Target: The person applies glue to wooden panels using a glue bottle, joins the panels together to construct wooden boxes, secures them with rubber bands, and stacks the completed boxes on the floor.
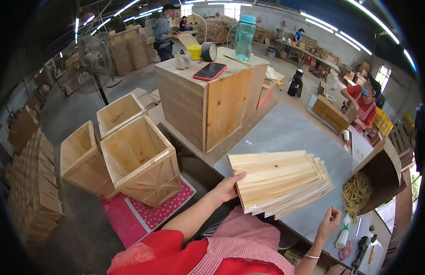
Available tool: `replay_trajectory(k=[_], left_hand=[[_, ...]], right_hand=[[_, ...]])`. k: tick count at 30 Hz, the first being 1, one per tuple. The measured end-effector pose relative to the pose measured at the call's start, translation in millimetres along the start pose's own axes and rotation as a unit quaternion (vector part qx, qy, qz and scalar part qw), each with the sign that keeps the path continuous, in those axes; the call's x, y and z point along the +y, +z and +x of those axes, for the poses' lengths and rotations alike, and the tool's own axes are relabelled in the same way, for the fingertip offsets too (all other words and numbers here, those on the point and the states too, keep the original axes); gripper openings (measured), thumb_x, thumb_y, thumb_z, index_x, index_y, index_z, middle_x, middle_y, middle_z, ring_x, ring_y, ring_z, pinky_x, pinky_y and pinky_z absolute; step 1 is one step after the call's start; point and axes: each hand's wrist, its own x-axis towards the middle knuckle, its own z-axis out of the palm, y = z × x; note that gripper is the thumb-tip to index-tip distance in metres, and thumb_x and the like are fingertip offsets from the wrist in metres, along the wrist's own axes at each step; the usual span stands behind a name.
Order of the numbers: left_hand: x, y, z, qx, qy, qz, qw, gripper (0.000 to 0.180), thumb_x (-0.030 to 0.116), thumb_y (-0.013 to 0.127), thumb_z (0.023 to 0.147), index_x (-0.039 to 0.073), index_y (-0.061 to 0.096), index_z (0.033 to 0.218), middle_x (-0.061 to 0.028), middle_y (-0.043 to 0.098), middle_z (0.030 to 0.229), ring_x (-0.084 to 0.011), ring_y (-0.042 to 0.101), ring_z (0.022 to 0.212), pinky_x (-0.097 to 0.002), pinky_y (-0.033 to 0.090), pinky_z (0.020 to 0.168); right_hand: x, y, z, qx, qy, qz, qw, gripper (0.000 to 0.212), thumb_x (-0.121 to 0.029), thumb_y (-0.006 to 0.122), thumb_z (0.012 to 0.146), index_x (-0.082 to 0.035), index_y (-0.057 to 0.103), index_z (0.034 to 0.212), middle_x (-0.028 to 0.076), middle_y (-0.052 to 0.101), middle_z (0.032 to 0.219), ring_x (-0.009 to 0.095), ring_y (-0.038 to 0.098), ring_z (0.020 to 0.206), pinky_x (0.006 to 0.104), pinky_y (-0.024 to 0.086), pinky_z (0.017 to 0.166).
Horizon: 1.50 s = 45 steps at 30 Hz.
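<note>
My left hand (228, 187) grips the left end of a fanned stack of pale wooden panels (279, 174), its thumb on top of the uppermost board. The panels taper, and their lower edges step out one past another over the grey tabletop (292, 123). My right hand (330, 224) is raised over the table, to the right of the stack and apart from it. Its fingers are curled together; whether something small is between them cannot be made out. Close to it lies a white squeeze bottle (342, 238) with a green cap.
Several open wooden planter boxes (138, 146) stand at the left. A large wooden box (182, 101) carries a phone (209, 71), tape roll (209, 52) and teal bottle (245, 39). On the right, a tipped container (382, 169) holds tan bands (357, 192). Co-workers are beyond.
</note>
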Motion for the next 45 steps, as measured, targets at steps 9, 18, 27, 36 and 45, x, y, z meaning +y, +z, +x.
replay_trajectory(k=[9,18,27,36,45], left_hand=[[29.5,46.6,-67.4,-0.221,0.051,-0.121,0.966,0.062,0.016,0.064,0.085,-0.002,0.041,0.14,-0.0165,0.053,0.139,-0.0286,0.052,0.128,-0.0436,0.04,0.109],[23.2,78.6,-118.8,-0.217,0.074,-0.191,0.954,0.038,0.013,0.067,0.085,0.0,0.056,0.119,-0.0097,0.065,0.114,-0.0215,0.062,0.106,-0.0329,0.051,0.091],[26.0,89.1,-139.3,-0.263,0.147,-0.17,0.938,0.062,0.02,0.061,0.082,-0.001,0.046,0.138,-0.018,0.055,0.137,-0.0349,0.052,0.127,-0.0514,0.038,0.111],[46.5,115.3,-150.7,-0.225,0.222,-0.128,0.94,0.023,0.018,0.059,0.091,0.002,0.064,0.106,-0.012,0.071,0.102,-0.024,0.069,0.086,-0.0371,0.056,0.078],[29.7,142.7,-119.1,-0.249,0.225,-0.118,0.935,0.036,0.02,0.059,0.091,0.003,0.058,0.122,-0.0122,0.068,0.117,-0.0254,0.068,0.1,-0.0392,0.056,0.084]], right_hand=[[-44.5,120.8,-30.2,-0.135,-0.106,-0.188,0.967,0.052,-0.024,0.067,0.088,0.0,0.054,0.133,0.027,0.055,0.134,0.041,0.05,0.126,0.0467,0.038,0.108],[-144.8,265.6,-126.4,-0.441,-0.458,-0.302,0.71,0.046,-0.018,0.066,0.081,-0.013,0.061,0.126,0.014,0.06,0.125,0.033,0.056,0.117,0.0472,0.046,0.091],[-159.7,204.4,-63.7,-0.424,-0.464,-0.372,0.684,0.026,-0.018,0.067,0.081,-0.01,0.072,0.106,0.01,0.07,0.104,0.031,0.068,0.094,0.0494,0.055,0.067],[-255.9,3.0,125.1,-0.24,-0.37,-0.366,0.82,0.026,-0.017,0.068,0.079,0.004,0.061,0.091,0.023,0.069,0.082,0.039,0.069,0.079,0.0456,0.057,0.07],[-259.3,-165.9,192.7,0.025,-0.359,-0.317,0.877,0.015,-0.011,0.06,0.084,-0.002,0.056,0.096,0.021,0.066,0.085,0.04,0.067,0.081,0.0466,0.053,0.07]])
